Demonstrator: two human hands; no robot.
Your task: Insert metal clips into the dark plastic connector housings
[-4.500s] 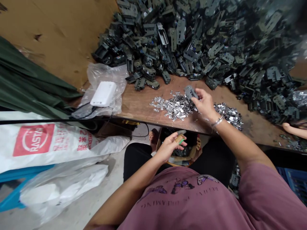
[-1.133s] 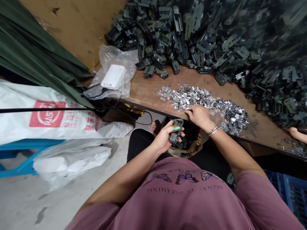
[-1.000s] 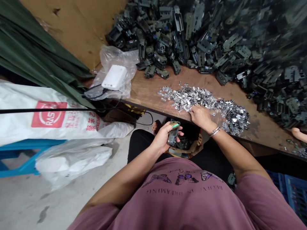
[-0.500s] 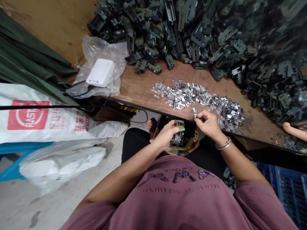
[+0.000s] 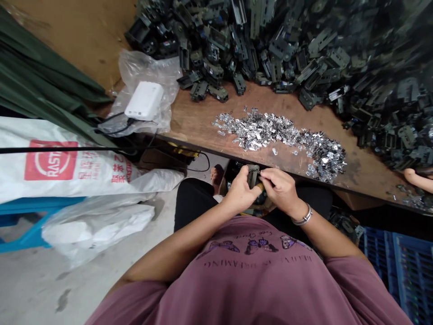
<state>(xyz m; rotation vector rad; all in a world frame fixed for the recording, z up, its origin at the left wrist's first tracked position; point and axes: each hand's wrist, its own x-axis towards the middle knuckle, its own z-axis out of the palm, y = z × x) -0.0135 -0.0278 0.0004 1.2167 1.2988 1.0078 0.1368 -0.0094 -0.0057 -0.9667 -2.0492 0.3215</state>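
Curled left hand (image 5: 238, 194) clasps 1 gray part (image 5: 252, 176).

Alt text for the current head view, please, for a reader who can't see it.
A person's left hand holds a dark grey, boxy part while the right hand bunches its fingertips at the part's edge. Beyond, on a brown wooden table, lie small shiny silver pieces, backed by a heap of dark grey parts. A white rectangular device rests on clear plastic at left.
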